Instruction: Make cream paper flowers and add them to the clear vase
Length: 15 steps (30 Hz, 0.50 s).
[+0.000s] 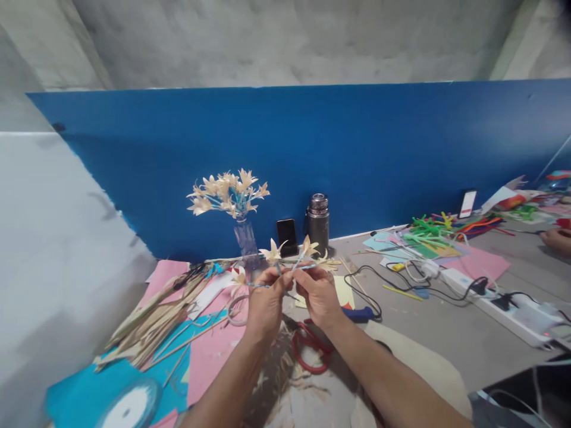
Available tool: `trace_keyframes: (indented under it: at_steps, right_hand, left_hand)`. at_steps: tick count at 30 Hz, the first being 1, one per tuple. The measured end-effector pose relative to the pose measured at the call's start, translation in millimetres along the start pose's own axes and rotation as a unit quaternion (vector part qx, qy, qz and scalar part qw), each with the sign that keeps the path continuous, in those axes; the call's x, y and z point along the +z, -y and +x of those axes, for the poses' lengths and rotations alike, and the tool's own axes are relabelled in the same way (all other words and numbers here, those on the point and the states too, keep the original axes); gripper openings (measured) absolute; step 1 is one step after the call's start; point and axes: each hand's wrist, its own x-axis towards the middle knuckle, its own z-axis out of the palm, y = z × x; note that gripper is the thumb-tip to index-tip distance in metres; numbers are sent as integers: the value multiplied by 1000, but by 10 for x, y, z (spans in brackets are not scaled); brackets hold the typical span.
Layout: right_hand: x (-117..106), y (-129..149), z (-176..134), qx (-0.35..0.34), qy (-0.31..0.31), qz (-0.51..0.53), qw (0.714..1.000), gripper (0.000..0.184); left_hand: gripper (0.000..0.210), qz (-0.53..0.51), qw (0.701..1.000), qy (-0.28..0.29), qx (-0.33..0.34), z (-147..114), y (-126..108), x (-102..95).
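Note:
My left hand [265,300] is closed, thumb and fingers pinching light-blue wrapped stems. My right hand [319,292] is closed on the same stems, its fingertips almost meeting those of the left. Cream handmade flowers stick out around the hands: one flower [272,252] upright above the left fingers, another flower [308,246] above the right, and one flower [239,277] pointing left. Exactly where the stems join is hidden by my fingers. Below the hands lie red-handled scissors [311,370]. Behind them, a clear vase [245,239] holds a bunch of similar flowers [228,191].
Dried husk strips [154,324] and coloured paper [213,356] cover the left side, with a roll of tape [129,407] in front. A flask [318,223] and a phone [286,235] stand by the blue partition [357,154]. Right are a power strip [491,306] and another person's hand [557,240].

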Motion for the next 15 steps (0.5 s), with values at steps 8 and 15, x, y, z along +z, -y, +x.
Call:
trace_keyframes:
  at_steps: [8, 15]
  right_hand:
    - [9, 17, -27, -41, -9, -48, 998, 18]
    - [61, 62, -83, -33, -2, -83, 996, 15]
  left_hand:
    - [23, 2, 995, 52, -81, -15, -91, -12]
    - [22, -54, 996, 0, -69, -14, -3, -56]
